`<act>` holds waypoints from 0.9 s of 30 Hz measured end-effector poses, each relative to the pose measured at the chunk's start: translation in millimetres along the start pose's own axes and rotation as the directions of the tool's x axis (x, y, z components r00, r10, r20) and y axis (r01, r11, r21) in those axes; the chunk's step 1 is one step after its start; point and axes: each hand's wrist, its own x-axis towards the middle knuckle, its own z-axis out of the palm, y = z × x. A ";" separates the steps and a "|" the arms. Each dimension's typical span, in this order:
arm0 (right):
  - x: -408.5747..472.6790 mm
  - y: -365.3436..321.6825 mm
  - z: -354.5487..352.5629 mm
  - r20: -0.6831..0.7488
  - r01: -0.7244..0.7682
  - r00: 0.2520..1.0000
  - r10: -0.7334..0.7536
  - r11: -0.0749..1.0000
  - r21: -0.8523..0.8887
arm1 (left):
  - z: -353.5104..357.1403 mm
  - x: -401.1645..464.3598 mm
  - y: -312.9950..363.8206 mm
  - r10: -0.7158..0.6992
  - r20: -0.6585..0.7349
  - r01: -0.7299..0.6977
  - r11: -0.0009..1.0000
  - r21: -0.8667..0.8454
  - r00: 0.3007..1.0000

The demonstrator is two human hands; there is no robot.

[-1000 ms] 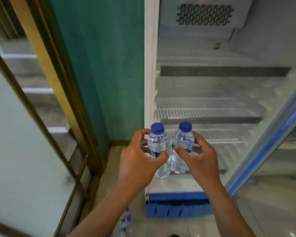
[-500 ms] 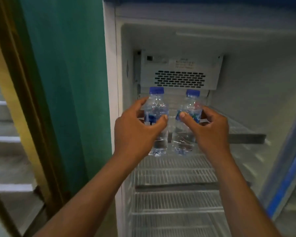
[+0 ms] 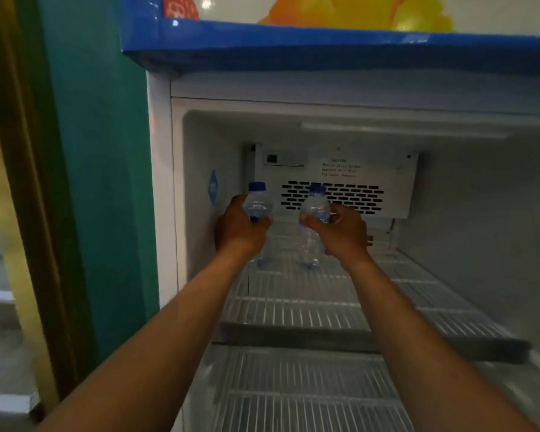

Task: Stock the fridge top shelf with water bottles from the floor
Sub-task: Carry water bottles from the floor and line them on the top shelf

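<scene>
Left hand (image 3: 240, 229) grips one blue-capped water bottle (image 3: 259, 210), right hand (image 3: 340, 232) pinches another (image 3: 314, 226), both upright, apart, bases at the top wire shelf (image 3: 325, 294) near the fridge's rear

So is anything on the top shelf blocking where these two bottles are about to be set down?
Nothing visible does. The left hand holds one water bottle and the right hand the other water bottle, both upright at the back left of the top wire shelf, their bases at or just above the wires. No other item shows on it.
</scene>
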 end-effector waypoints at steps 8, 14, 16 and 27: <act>67.6 35.1 48.3 0.091 -0.074 0.993 0.076 0.997 -0.031 | 44.2 61.7 -43.1 -0.068 0.065 0.061 0.993 0.104 0.996; 86.6 55.1 73.8 0.117 -0.164 0.980 0.161 0.986 0.023 | 62.9 94.6 -59.4 -0.134 0.082 0.123 0.984 0.131 0.988; 88.7 58.7 79.8 0.134 -0.174 0.977 0.167 0.984 0.041 | 67.9 101.2 -62.3 -0.131 0.089 0.119 0.984 0.136 0.987; 95.1 78.2 98.8 0.198 -0.168 0.968 0.152 0.984 0.067 | 86.5 107.6 -88.6 -0.159 0.150 0.134 0.977 0.164 0.976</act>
